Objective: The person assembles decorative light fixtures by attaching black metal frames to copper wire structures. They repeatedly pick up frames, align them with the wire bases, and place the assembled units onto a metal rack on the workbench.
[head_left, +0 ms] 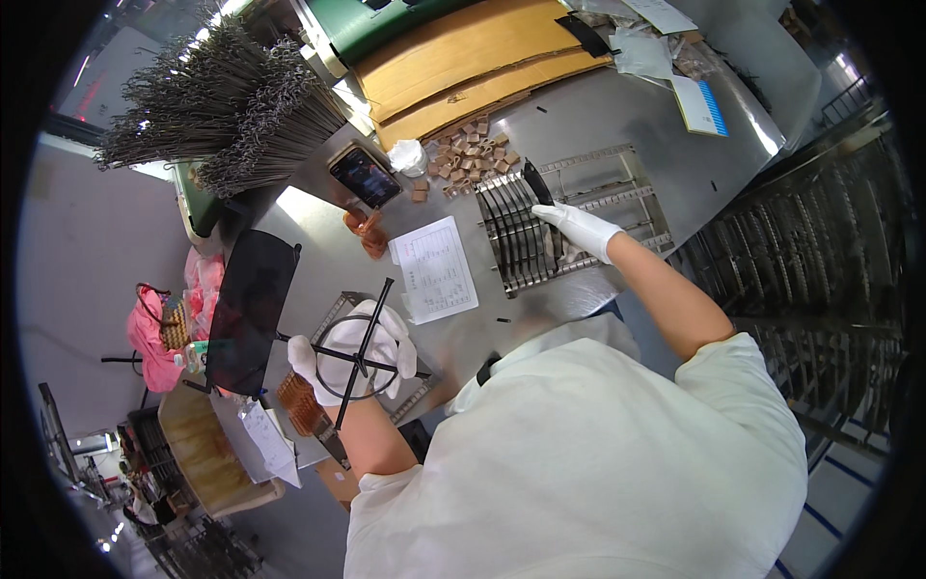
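Note:
My right hand (582,230), in a white glove, pinches a dark curved piece (537,182) at the end of a row. Several similar dark curved pieces (510,224) stand side by side in a metal slotted rack (636,170). My left hand (307,365), also gloved, is at the lower left of the table, amid white cloth-like material. A black cross-shaped frame with a ring (359,358) overlaps it; whether the fingers grip the frame is unclear. Beside this hand stands a large dark translucent panel (253,311).
A printed form (441,275) lies between my hands. Beyond it are small tan blocks (474,155), a phone (364,176) and cardboard (463,58). Bundled hooked wires (239,101) stand at upper left. Metal racks (788,253) flank the table on the right.

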`<action>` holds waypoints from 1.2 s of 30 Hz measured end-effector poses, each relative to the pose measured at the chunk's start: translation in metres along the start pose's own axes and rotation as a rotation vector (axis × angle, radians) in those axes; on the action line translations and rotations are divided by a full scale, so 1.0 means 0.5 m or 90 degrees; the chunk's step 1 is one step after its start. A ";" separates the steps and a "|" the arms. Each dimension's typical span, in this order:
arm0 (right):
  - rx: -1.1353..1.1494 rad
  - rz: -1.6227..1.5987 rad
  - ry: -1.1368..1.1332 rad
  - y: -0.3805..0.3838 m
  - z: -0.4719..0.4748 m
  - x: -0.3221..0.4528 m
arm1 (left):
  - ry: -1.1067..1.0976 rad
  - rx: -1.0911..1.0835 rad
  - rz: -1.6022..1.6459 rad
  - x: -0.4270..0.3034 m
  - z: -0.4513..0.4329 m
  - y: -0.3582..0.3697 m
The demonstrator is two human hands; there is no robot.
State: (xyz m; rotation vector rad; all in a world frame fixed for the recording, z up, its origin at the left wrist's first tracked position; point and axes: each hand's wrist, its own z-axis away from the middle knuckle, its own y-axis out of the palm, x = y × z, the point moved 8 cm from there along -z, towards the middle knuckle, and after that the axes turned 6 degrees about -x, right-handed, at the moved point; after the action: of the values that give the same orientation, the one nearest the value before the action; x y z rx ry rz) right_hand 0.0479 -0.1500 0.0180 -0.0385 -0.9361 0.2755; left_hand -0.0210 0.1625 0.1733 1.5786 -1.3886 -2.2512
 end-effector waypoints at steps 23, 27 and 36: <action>-0.022 0.208 -0.702 0.128 0.302 0.326 | -0.340 0.171 -0.658 0.143 -0.079 0.037; -0.389 0.205 -0.508 -0.053 0.215 0.287 | -0.334 0.106 -0.491 0.132 -0.050 0.009; -0.095 -0.079 -0.151 -0.065 0.033 0.022 | -0.212 -0.280 -0.264 -0.019 0.163 -0.077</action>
State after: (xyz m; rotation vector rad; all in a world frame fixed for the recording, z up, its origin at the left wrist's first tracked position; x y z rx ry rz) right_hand 0.0480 -0.1802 0.0415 -0.0858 -1.1885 0.0959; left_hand -0.0635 0.2412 0.1592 1.4874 -0.5562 -2.9019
